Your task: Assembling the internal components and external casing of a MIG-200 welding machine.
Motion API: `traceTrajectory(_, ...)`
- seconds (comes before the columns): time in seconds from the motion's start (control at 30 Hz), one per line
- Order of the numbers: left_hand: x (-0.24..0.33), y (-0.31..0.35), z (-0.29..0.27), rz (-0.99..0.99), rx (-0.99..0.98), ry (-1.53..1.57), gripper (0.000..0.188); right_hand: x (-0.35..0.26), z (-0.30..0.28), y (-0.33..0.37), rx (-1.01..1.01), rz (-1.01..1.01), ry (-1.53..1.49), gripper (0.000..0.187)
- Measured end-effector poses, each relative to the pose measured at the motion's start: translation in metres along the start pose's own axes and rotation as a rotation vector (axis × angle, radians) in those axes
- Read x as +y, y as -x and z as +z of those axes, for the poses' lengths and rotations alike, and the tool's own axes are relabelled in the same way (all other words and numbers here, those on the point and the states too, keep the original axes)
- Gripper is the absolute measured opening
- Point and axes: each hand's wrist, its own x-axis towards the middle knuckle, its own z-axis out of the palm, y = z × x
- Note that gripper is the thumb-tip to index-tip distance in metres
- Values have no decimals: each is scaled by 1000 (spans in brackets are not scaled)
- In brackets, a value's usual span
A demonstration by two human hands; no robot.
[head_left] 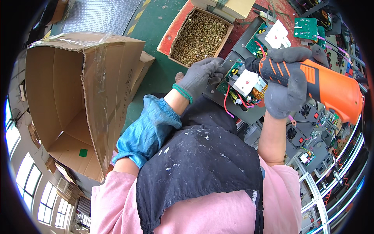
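Note:
My right hand [286, 93], in a dark grey glove, grips an orange and black power screwdriver [337, 91]. The tool lies nearly level, and its thin bit points left toward my other hand. My left hand [200, 76], gloved in grey, has its fingertips pinched together close to the bit's tip. What they hold, if anything, is too small to make out. Under the bit is a green circuit board [233, 74] on a grey metal plate [251, 114], with a white cover piece [246, 82], a copper coil and red wires.
An open box of small brass-coloured fasteners [200, 37] stands beyond my left hand. To the left is a large open cardboard carton [58, 85]. A second similar board with a white piece [277, 35] sits farther back. Several assembled units [307, 121] and metal rails [319, 195] fill the right.

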Motion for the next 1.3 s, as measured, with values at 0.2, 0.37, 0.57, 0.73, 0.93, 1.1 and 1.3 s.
traceTrajectory(0.2,-6,-21,4,-21,-157,170,33,-17,6,-2,6,14,-60,63)
traceTrajectory(0.37,-3,-19,6,-97,-254,340,32,-26,5,-1,1,30,-50,62)
traceTrajectory(0.57,3,-10,14,-141,-117,334,35,-27,6,0,1,56,-30,62)
traceTrajectory(0.73,1,-11,9,-150,-174,311,36,-29,4,0,-44,55,-89,57)
traceTrajectory(0.93,0,-13,6,-89,-244,234,40,-23,-5,-4,-36,79,-164,61)
traceTrajectory(1.1,10,-7,5,-166,-17,28,51,-13,-6,-3,49,90,3,46)
traceTrajectory(1.3,6,-5,-12,-17,41,34,35,6,-3,-3,-30,-36,266,56)
